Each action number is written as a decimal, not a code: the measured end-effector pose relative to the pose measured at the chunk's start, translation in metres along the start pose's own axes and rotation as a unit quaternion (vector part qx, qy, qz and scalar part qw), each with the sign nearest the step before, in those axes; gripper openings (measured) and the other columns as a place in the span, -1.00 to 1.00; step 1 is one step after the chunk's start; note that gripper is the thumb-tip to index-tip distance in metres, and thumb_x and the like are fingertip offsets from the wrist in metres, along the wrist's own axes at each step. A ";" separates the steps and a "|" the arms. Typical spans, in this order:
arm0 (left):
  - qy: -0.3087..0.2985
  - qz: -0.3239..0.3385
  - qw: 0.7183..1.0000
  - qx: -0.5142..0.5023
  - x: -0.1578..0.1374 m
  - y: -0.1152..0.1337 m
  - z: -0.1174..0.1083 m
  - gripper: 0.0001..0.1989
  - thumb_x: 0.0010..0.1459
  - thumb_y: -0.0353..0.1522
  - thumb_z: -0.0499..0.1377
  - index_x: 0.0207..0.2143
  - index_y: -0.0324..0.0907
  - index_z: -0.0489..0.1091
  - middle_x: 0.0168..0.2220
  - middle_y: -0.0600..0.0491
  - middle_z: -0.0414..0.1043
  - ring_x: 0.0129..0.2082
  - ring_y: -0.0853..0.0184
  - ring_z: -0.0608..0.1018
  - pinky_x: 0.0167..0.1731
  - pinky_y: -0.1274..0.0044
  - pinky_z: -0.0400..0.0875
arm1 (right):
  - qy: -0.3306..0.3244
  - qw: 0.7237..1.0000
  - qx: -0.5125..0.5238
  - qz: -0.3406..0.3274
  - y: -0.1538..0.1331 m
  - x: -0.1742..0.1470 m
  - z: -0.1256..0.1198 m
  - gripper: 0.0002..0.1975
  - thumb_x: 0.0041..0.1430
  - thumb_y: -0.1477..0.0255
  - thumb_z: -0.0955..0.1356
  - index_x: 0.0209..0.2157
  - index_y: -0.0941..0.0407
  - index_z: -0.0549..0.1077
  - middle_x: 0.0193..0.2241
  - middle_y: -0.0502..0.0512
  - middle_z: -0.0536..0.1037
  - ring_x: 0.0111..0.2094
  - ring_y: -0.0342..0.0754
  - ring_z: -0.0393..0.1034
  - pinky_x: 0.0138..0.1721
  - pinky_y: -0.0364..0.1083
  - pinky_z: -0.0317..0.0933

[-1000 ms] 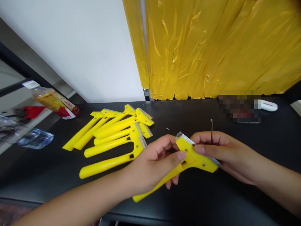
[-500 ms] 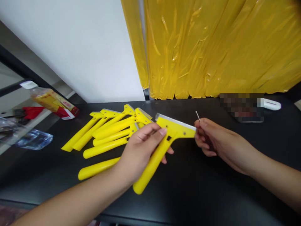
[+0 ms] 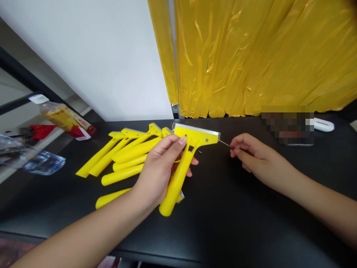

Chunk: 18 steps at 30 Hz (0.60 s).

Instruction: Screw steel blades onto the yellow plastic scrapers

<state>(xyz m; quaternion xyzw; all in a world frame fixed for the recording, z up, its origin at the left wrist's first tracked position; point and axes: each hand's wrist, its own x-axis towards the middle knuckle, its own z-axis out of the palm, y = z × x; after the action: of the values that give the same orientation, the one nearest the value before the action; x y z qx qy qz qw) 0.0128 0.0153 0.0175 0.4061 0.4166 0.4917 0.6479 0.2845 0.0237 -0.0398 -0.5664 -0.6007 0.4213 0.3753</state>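
My left hand (image 3: 160,163) is closed round the neck of a yellow scraper (image 3: 180,175), thumb near a small hole in its head. The scraper is tilted, handle down toward me, with a silver blade edge along the top. Between the fingertips of my right hand (image 3: 251,152) is a thin metal rod (image 3: 224,143); its tip reaches the right end of the scraper head. Whether the tip touches or goes in, I cannot tell. Several more yellow scrapers (image 3: 104,154) lie on the table behind and left of my left hand. A tiny metal piece (image 3: 200,152), perhaps a screw, shows beside the scraper's neck.
The black table (image 3: 251,223) runs to a white panel (image 3: 111,56) and yellow plastic sheeting (image 3: 237,56). A drink bottle (image 3: 68,119) and a clear plastic container (image 3: 41,162) lie at left. A blurred-out object and a white device (image 3: 323,125) stand at the back right.
The scraper in my left hand has moved left and slightly up. My right hand has turned the rod from pointing upward to pointing left at the scraper's end.
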 end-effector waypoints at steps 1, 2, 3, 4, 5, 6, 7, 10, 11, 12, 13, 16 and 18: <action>0.000 0.002 1.000 0.001 0.000 0.001 0.000 -0.80 0.33 -0.25 0.40 -0.20 -0.12 0.46 -0.35 0.15 0.49 -0.42 0.33 0.67 -0.56 0.61 0.53 | -0.006 1.000 0.004 -0.002 -0.001 0.001 0.000 -0.72 0.30 0.13 0.45 -0.11 0.02 0.48 -0.30 0.04 0.56 -0.45 -0.11 0.27 -0.49 -0.11 0.18; 0.000 0.002 1.000 0.003 0.000 0.001 0.000 -0.79 0.33 -0.25 0.41 -0.20 -0.12 0.46 -0.35 0.15 0.49 -0.42 0.33 0.67 -0.56 0.61 0.52 | -0.012 1.000 0.008 -0.004 -0.003 0.002 0.000 -0.69 0.28 0.10 0.47 -0.12 0.03 0.51 -0.32 0.03 0.54 -0.46 -0.11 0.26 -0.50 -0.10 0.19; 0.001 0.001 1.000 0.006 0.001 0.002 0.000 -0.78 0.33 -0.24 0.41 -0.20 -0.12 0.46 -0.36 0.15 0.49 -0.43 0.33 0.66 -0.56 0.61 0.52 | -0.016 1.000 0.014 -0.005 -0.004 0.002 0.001 -0.66 0.26 0.08 0.49 -0.12 0.03 0.54 -0.33 0.04 0.54 -0.45 -0.11 0.28 -0.49 -0.10 0.21; 0.002 0.001 1.000 0.009 0.001 0.002 0.000 -0.77 0.32 -0.23 0.41 -0.20 -0.13 0.45 -0.36 0.14 0.49 -0.44 0.33 0.65 -0.56 0.61 0.52 | -0.017 1.000 0.024 -0.008 -0.006 0.002 0.001 -0.63 0.24 0.06 0.51 -0.11 0.04 0.57 -0.32 0.05 0.55 -0.43 -0.09 0.31 -0.46 -0.09 0.26; 0.003 0.001 1.000 0.013 0.001 0.002 0.000 -0.77 0.33 -0.22 0.40 -0.20 -0.13 0.45 -0.36 0.14 0.50 -0.46 0.34 0.65 -0.55 0.61 0.51 | -0.018 0.999 0.036 -0.012 -0.008 0.001 0.001 -0.60 0.23 0.05 0.53 -0.08 0.03 0.60 -0.30 0.05 0.56 -0.40 -0.08 0.35 -0.41 -0.08 0.31; 0.002 0.002 1.000 0.015 0.001 0.002 0.000 -0.77 0.33 -0.22 0.40 -0.20 -0.12 0.45 -0.36 0.13 0.50 -0.46 0.34 0.64 -0.55 0.60 0.51 | -0.014 0.998 0.050 -0.018 -0.009 0.000 0.002 -0.60 0.23 0.05 0.54 -0.06 0.02 0.62 -0.28 0.06 0.57 -0.37 -0.07 0.38 -0.35 -0.06 0.35; 0.000 0.004 1.000 0.016 0.001 0.002 0.001 -0.77 0.34 -0.21 0.40 -0.19 -0.12 0.44 -0.36 0.13 0.51 -0.47 0.34 0.64 -0.55 0.60 0.51 | -0.010 0.998 0.064 -0.026 -0.009 -0.002 0.002 -0.60 0.24 0.05 0.54 -0.03 0.00 0.63 -0.27 0.06 0.57 -0.34 -0.06 0.41 -0.31 -0.05 0.37; -0.003 0.005 1.000 0.015 0.001 0.001 0.001 -0.78 0.34 -0.22 0.39 -0.19 -0.12 0.44 -0.37 0.13 0.52 -0.48 0.34 0.63 -0.55 0.60 0.51 | 0.012 0.995 0.078 -0.055 -0.010 -0.008 0.006 -0.67 0.33 0.07 0.50 -0.01 -0.05 0.66 -0.28 0.05 0.58 -0.30 -0.03 0.44 -0.21 -0.02 0.40; -0.003 0.002 1.000 0.014 0.002 0.000 0.001 -0.77 0.33 -0.22 0.39 -0.19 -0.11 0.44 -0.37 0.13 0.53 -0.50 0.35 0.62 -0.55 0.60 0.51 | 0.020 0.995 0.078 -0.064 -0.010 -0.009 0.008 -0.68 0.35 0.07 0.50 -0.01 -0.06 0.67 -0.27 0.06 0.60 -0.28 -0.02 0.46 -0.17 -0.01 0.41; -0.002 -0.001 1.000 0.014 0.002 0.000 0.001 -0.77 0.33 -0.21 0.39 -0.19 -0.11 0.44 -0.37 0.13 0.53 -0.52 0.36 0.61 -0.56 0.60 0.50 | 0.027 0.994 0.088 -0.066 -0.010 -0.009 0.010 -0.69 0.35 0.08 0.51 -0.01 -0.06 0.67 -0.25 0.07 0.62 -0.24 0.00 0.47 -0.12 0.00 0.42; -0.001 -0.004 1.000 0.014 0.003 0.000 0.001 -0.77 0.33 -0.21 0.39 -0.20 -0.11 0.44 -0.37 0.12 0.54 -0.53 0.37 0.61 -0.56 0.60 0.50 | 0.034 0.991 0.110 -0.063 -0.010 -0.008 0.012 -0.68 0.33 0.09 0.52 -0.01 -0.05 0.68 -0.23 0.09 0.64 -0.21 0.01 0.49 -0.07 0.01 0.43; 0.003 -0.002 1.000 0.012 0.005 0.000 -0.001 -0.76 0.33 -0.21 0.40 -0.20 -0.12 0.44 -0.37 0.12 0.54 -0.53 0.37 0.61 -0.55 0.60 0.50 | 0.056 0.977 0.205 -0.028 -0.010 0.001 0.017 -0.65 0.28 0.05 0.54 -0.07 0.00 0.67 -0.21 0.11 0.65 -0.17 0.02 0.52 -0.02 0.03 0.44; 0.001 0.005 1.000 0.009 0.006 -0.001 -0.002 -0.77 0.33 -0.21 0.40 -0.19 -0.12 0.45 -0.37 0.12 0.54 -0.49 0.34 0.63 -0.55 0.59 0.51 | 0.067 0.968 0.240 -0.008 -0.009 0.015 0.019 -0.62 0.29 0.01 0.52 -0.12 0.03 0.64 -0.24 0.11 0.63 -0.20 0.01 0.52 -0.08 0.02 0.45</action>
<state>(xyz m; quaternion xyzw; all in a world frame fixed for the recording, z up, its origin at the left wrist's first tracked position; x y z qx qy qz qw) 0.0122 0.0214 0.0153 0.4132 0.4198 0.4917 0.6412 0.2626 0.0371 -0.0389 -0.4821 -0.4600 0.5115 0.5426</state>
